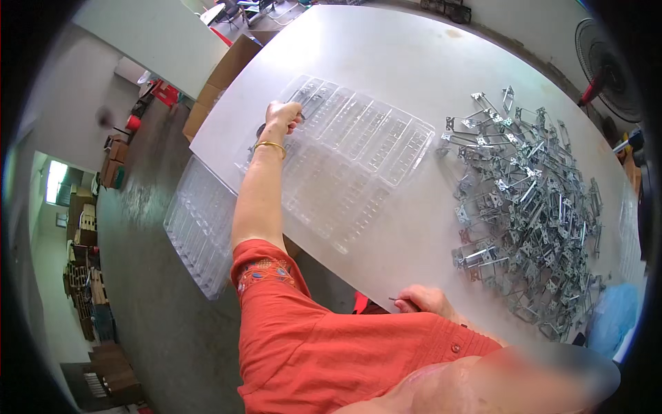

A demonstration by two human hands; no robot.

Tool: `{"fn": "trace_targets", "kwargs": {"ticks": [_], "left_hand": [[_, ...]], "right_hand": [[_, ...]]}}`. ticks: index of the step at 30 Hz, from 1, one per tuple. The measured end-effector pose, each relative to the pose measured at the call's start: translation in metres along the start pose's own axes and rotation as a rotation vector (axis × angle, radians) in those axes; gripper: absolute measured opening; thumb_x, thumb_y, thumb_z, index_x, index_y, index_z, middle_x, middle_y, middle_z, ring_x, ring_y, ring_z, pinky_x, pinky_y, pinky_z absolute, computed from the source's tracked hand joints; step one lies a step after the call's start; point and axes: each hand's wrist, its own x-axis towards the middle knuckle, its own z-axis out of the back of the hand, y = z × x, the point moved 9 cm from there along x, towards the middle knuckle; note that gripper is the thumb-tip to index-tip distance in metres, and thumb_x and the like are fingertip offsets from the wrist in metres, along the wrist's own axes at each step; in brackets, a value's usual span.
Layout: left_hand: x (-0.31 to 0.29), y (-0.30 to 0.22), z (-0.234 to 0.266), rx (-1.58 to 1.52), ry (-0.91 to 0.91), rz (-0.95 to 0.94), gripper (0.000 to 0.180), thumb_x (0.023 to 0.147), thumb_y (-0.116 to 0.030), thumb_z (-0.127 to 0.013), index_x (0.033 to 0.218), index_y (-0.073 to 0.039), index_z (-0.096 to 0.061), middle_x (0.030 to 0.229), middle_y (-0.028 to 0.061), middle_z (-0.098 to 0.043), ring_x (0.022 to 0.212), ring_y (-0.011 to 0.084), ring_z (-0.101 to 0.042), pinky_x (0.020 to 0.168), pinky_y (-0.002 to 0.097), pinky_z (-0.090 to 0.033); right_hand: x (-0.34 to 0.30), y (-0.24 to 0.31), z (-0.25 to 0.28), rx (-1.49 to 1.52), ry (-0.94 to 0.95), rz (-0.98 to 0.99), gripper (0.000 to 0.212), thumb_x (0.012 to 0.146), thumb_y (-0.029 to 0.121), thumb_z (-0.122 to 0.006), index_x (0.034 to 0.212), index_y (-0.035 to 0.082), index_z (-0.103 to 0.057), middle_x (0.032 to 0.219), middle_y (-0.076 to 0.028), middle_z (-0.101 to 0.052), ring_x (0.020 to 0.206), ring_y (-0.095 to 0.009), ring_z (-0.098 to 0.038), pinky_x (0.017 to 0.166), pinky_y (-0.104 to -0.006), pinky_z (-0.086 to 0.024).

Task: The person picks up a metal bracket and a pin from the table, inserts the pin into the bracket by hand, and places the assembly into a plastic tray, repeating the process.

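So the left hand (283,117) is stretched way out over the left end of a clear, ribbed plastic tray (376,131) with long slanted compartments. Its grip is curled in with the fingers mostly closed; a dark bit shows by the fingers, but I can't tell if it's being held or just sits behind them. Looks like some grey metal is in the tray's slots right beside it.

The right hand (427,299) is back at the near edge of the white, smooth worktop (407,62), grip closed round a thin dark tool (407,304) with its tip poking out to the left.

The tray lies flat on the worktop, with a second clear moulded plastic sheet (331,196) on its near side; can't tell if they overlap. Over on the right is a big heap of silver metal brackets (534,207), well apart from the tray.

Handling-wise, my guess: the tray is light, bendy and a bit slippery, so I'd take it by the outer rim with both hands and not pinch one corner. The brackets look stiff and small, probably light one at a time but prone to snagging each other, so grab a single one by its long bar.
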Motion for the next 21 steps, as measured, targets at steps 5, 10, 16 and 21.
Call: {"fn": "trace_targets", "kwargs": {"ticks": [5, 10, 16, 21], "left_hand": [[-0.009, -0.013, -0.005, 0.016, 0.0, -0.003, 0.009, 0.075, -0.008, -0.063, 0.072, 0.0, -0.065, 0.06, 0.0075, -0.063, 0.044, 0.012, -0.054, 0.041, 0.0299, -0.046], [-0.005, 0.003, -0.014, -0.119, 0.042, 0.085, 0.008, 0.077, -0.004, -0.06, 0.073, 0.003, -0.063, 0.062, 0.0116, -0.064, 0.042, 0.0139, -0.054, 0.038, 0.0317, -0.048], [0.009, 0.022, 0.003, -0.219, 0.106, 0.039, 0.013, 0.08, -0.008, -0.062, 0.076, 0.004, -0.06, 0.063, 0.0138, -0.062, 0.042, 0.0162, -0.055, 0.036, 0.0341, -0.048], [-0.089, -0.057, -0.038, 0.125, 0.179, -0.364, 0.032, 0.088, -0.025, -0.067, 0.093, 0.006, -0.062, 0.071, 0.0079, -0.063, 0.049, 0.0101, -0.054, 0.044, 0.0264, -0.046]], "right_hand": [[0.004, -0.003, 0.001, 0.017, -0.006, -0.028, 0.011, 0.089, 0.01, -0.071, 0.097, 0.006, -0.064, 0.082, -0.012, -0.065, 0.069, -0.03, -0.065, 0.059, -0.0383, -0.052], [0.0, -0.001, -0.002, 0.033, -0.016, -0.035, 0.01, 0.089, 0.009, -0.071, 0.095, 0.006, -0.064, 0.081, -0.012, -0.065, 0.069, -0.03, -0.065, 0.059, -0.0387, -0.052], [0.001, 0.001, -0.008, 0.086, -0.038, -0.016, 0.008, 0.088, 0.009, -0.07, 0.091, 0.005, -0.064, 0.078, -0.013, -0.063, 0.069, -0.032, -0.064, 0.058, -0.0397, -0.051], [0.003, 0.002, 0.008, 0.044, -0.072, 0.02, 0.01, 0.09, 0.014, -0.067, 0.089, 0.007, -0.061, 0.076, -0.013, -0.062, 0.067, -0.034, -0.062, 0.058, -0.042, -0.05]]}}
